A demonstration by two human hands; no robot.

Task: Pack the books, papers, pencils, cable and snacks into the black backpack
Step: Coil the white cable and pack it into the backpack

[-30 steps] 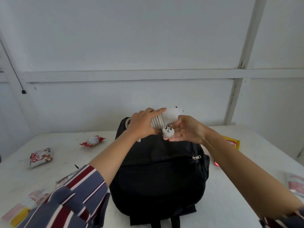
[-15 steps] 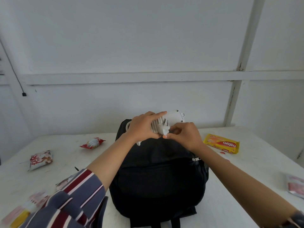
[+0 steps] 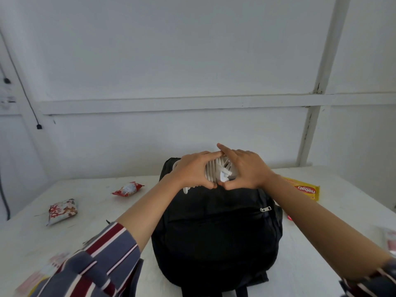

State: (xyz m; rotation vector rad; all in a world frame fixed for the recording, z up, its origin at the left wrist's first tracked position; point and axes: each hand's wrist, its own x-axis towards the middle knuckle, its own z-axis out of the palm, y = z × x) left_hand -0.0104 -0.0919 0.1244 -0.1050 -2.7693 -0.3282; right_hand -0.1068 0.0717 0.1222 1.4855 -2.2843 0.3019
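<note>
A black backpack (image 3: 216,232) lies flat in the middle of the white table (image 3: 321,243), its top end far from me. Just above that top end, both hands hold a white coiled cable (image 3: 218,171) with its plug showing between them. My left hand (image 3: 192,171) grips the coil from the left, and my right hand (image 3: 246,168) wraps it from the right, index finger stretched over the top. Snack packets lie around: a red one (image 3: 128,189) and a white-and-red one (image 3: 62,211) at the left, a yellow wafer pack (image 3: 305,189) at the right.
More packets lie at the near left corner (image 3: 36,277) and the right edge (image 3: 390,241). A small red item (image 3: 289,218) peeks out beside the backpack's right side. A white wall stands close behind the table. A black wire (image 3: 21,82) hangs on the left wall.
Both hands have lowered the coiled cable toward the backpack's top. My right hand has moved from pinching the plug to wrapping over the coil's right side.
</note>
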